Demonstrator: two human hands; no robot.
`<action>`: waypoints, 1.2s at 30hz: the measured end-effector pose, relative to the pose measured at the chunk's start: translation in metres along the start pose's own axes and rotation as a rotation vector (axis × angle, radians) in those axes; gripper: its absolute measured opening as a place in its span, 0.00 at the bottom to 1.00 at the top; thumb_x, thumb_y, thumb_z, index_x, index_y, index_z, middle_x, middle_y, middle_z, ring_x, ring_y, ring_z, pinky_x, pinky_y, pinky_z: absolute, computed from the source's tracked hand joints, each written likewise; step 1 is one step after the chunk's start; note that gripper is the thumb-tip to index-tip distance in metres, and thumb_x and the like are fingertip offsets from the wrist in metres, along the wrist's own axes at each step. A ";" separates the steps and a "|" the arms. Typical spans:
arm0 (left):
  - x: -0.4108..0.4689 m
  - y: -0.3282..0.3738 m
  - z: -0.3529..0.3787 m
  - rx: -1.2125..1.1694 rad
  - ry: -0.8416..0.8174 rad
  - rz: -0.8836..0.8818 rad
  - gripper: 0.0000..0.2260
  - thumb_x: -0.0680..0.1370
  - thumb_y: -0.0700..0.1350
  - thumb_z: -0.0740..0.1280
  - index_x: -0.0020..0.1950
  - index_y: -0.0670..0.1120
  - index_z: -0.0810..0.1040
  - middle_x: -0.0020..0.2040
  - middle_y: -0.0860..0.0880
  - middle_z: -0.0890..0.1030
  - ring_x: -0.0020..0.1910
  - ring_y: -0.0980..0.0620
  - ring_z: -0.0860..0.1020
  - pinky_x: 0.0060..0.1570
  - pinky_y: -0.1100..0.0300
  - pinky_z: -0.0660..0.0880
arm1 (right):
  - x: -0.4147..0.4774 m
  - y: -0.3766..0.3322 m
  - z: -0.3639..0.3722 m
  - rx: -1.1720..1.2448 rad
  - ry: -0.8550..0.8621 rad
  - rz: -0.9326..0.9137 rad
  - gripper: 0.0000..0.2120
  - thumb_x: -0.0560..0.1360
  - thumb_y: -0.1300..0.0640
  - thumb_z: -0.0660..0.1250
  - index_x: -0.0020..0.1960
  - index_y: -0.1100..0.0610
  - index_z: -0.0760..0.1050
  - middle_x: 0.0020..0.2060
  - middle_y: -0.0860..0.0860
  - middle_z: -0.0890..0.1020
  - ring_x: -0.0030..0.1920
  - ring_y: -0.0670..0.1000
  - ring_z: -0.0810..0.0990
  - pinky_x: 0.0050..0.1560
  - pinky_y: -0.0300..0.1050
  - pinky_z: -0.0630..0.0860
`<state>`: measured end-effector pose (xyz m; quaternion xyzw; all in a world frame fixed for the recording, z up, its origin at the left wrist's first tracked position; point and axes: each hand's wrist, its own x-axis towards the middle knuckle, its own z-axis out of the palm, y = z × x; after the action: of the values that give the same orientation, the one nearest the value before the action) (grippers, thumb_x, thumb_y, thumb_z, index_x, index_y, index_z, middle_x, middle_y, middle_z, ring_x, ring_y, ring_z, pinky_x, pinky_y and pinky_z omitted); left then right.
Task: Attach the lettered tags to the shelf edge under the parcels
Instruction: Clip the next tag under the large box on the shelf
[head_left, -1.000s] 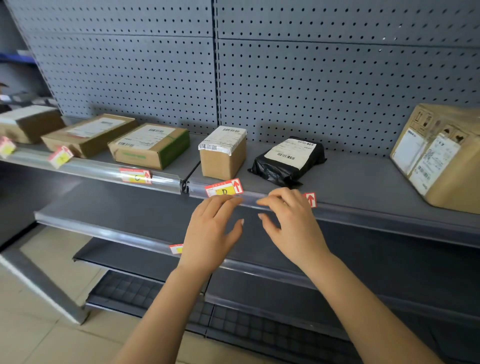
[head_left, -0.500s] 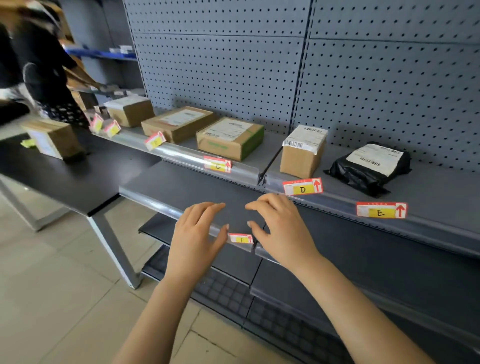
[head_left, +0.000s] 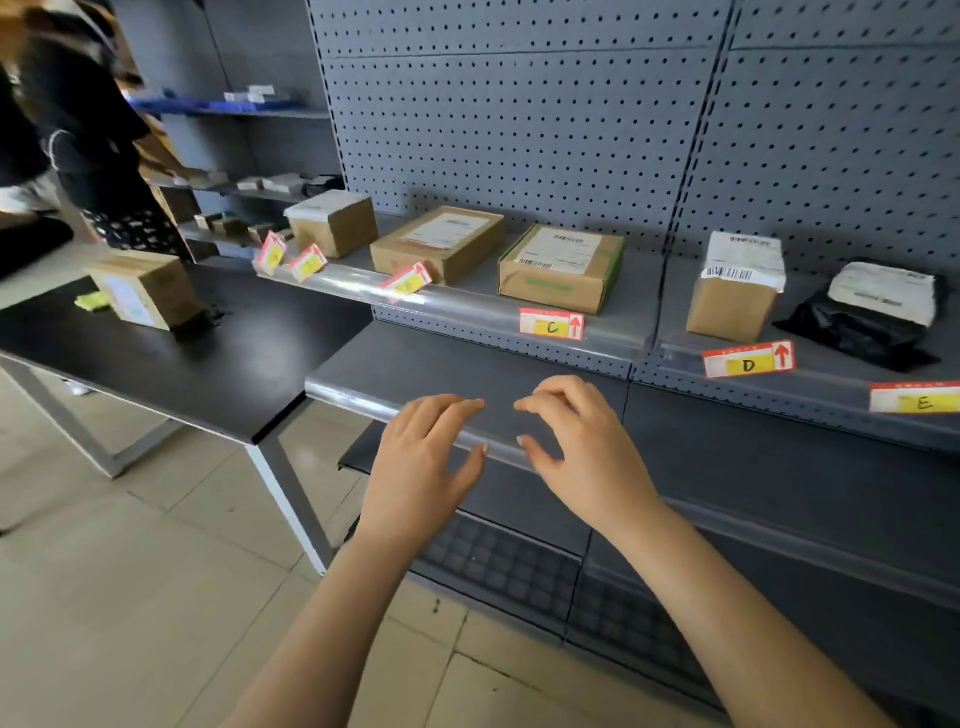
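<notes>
Both hands hover over the lower shelf edge (head_left: 363, 402), left hand (head_left: 423, 467) and right hand (head_left: 584, 457) loosely spread, holding nothing. Above, tags C (head_left: 551, 325), D (head_left: 748, 359) and E (head_left: 917, 399) sit on the upper shelf rail (head_left: 467, 306) (under the parcels (head_left: 561, 267)).

matt grey metal shelf (head_left: 467, 364) with glossy clear plastic edge strip (head_left: 467, 306); brown cardboard parcels (head_left: 561, 267), paper tags (head_left: 551, 324).
</notes>
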<state>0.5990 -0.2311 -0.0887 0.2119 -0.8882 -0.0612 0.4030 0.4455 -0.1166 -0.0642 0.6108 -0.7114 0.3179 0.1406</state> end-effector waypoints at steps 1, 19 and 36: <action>0.001 -0.004 0.002 -0.013 -0.006 0.016 0.16 0.75 0.49 0.66 0.61 0.46 0.78 0.55 0.49 0.78 0.55 0.49 0.76 0.55 0.54 0.73 | -0.002 0.000 0.002 -0.006 0.002 0.016 0.15 0.69 0.61 0.74 0.55 0.56 0.77 0.51 0.51 0.75 0.51 0.53 0.75 0.49 0.45 0.75; 0.009 -0.033 0.192 -0.174 -0.323 0.101 0.17 0.73 0.49 0.66 0.61 0.47 0.74 0.62 0.46 0.76 0.60 0.44 0.74 0.59 0.50 0.72 | -0.038 0.149 0.055 -0.145 -0.305 0.329 0.19 0.73 0.59 0.70 0.63 0.56 0.73 0.55 0.51 0.75 0.54 0.52 0.74 0.52 0.45 0.73; -0.040 -0.084 0.296 -0.137 -0.370 0.063 0.20 0.73 0.49 0.69 0.63 0.49 0.72 0.63 0.46 0.76 0.61 0.43 0.74 0.60 0.49 0.72 | -0.059 0.235 0.184 -0.272 -0.237 0.294 0.12 0.65 0.73 0.70 0.41 0.59 0.77 0.36 0.53 0.77 0.37 0.55 0.74 0.32 0.49 0.73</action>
<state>0.4307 -0.3085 -0.3373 0.1413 -0.9471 -0.1467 0.2482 0.2671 -0.1735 -0.3042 0.5090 -0.8406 0.1625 0.0892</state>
